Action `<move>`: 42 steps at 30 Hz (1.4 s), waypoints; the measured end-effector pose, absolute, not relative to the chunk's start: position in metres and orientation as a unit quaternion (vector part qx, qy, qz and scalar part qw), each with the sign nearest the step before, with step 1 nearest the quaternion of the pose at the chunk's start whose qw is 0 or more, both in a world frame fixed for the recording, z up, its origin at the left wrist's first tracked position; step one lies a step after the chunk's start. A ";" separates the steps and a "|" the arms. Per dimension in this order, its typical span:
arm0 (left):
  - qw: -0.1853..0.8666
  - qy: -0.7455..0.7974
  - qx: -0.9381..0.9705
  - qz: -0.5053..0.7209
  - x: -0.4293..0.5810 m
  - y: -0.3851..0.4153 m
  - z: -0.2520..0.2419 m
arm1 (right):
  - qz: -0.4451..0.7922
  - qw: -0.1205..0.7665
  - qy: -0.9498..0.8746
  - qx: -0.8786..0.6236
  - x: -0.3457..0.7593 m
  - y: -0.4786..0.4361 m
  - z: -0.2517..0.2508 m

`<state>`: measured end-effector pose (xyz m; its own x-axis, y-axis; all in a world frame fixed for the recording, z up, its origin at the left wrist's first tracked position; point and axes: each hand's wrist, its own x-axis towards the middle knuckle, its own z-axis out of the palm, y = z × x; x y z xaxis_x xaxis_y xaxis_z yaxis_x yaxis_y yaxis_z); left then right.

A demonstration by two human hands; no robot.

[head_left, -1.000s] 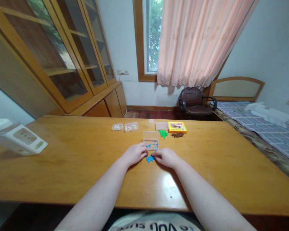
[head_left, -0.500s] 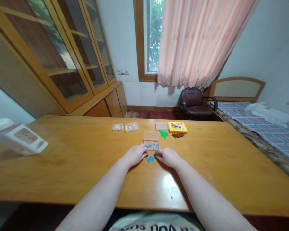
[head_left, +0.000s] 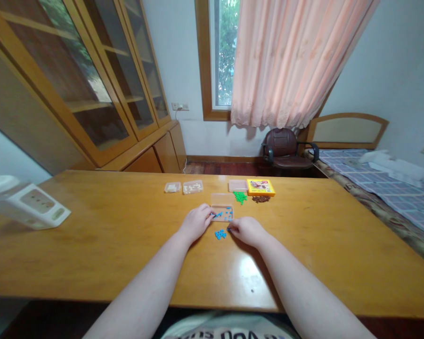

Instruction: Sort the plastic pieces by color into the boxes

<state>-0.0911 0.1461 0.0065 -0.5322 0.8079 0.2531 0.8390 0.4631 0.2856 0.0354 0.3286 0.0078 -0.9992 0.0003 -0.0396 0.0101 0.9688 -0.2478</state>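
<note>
A small clear plastic box with several blue pieces inside sits open on the wooden table. My left hand reaches to the box's left edge, fingers pinched on a blue piece at its rim. My right hand rests on the table just right of a little pile of blue pieces, fingers curled, fingertips touching the pile's edge. What the right fingers hold, if anything, is too small to see.
Farther back lie two small clear boxes, another clear lid, a yellow box, green pieces and brown pieces. A white device sits at the table's left. A chair and bed stand beyond.
My left hand has moved from the blue pile up to the clear box's left edge. My right hand has stayed beside the pile.
</note>
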 end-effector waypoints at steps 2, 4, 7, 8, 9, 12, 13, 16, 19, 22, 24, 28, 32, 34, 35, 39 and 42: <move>0.044 -0.861 -0.470 -0.191 -0.093 0.146 0.005 | -0.132 0.021 0.991 0.012 0.035 0.328 0.008; 0.029 -0.857 -0.482 -0.182 -0.094 0.145 0.004 | -0.140 0.018 0.990 0.020 0.035 0.328 0.006; -0.016 -0.837 -0.519 -0.173 -0.094 0.142 0.005 | -0.153 0.011 0.988 0.020 0.035 0.328 0.004; -0.034 -0.828 -0.531 -0.175 -0.093 0.142 0.007 | -0.156 0.010 0.988 0.018 0.034 0.328 0.003; -0.053 -0.819 -0.543 -0.178 -0.092 0.141 0.008 | -0.157 0.008 0.987 0.018 0.034 0.328 0.002; -0.101 -0.795 -0.569 -0.185 -0.089 0.139 0.013 | -0.160 0.004 0.987 0.016 0.034 0.329 0.001; -0.113 -0.791 -0.572 -0.183 -0.088 0.139 0.015 | -0.161 0.004 0.987 0.016 0.034 0.329 0.000; -0.144 -0.787 -0.573 -0.176 -0.087 0.138 0.017 | -0.164 0.004 0.986 0.017 0.033 0.330 -0.001; -0.156 -0.784 -0.574 -0.178 -0.088 0.138 0.016 | -0.169 -0.001 0.986 0.014 0.034 0.330 -0.001; -0.146 -0.787 -0.574 -0.174 -0.088 0.139 0.015 | -0.177 -0.020 0.984 0.015 0.034 0.330 -0.002; -0.137 -0.789 -0.574 -0.170 -0.087 0.140 0.014 | -0.189 -0.042 0.981 0.020 0.034 0.330 -0.003; -0.126 -0.791 -0.576 -0.164 -0.084 0.142 0.013 | -0.211 -0.108 0.970 0.052 0.030 0.333 -0.008; -0.124 -0.799 -0.566 -0.159 -0.083 0.144 0.012 | -0.232 -0.118 0.962 0.082 0.026 0.337 -0.008; -0.125 -0.802 -0.562 -0.160 -0.084 0.143 0.012 | -0.240 -0.097 0.963 0.070 0.027 0.337 -0.007; -0.126 -0.802 -0.561 -0.161 -0.084 0.143 0.011 | -0.241 -0.085 0.965 0.058 0.029 0.337 -0.005; -0.117 -0.798 -0.563 -0.180 -0.086 0.143 0.012 | -0.246 -0.049 0.968 -0.007 0.034 0.332 -0.003; -0.074 -0.809 -0.542 -0.215 -0.088 0.144 0.012 | -0.249 -0.028 0.967 -0.047 0.035 0.328 -0.003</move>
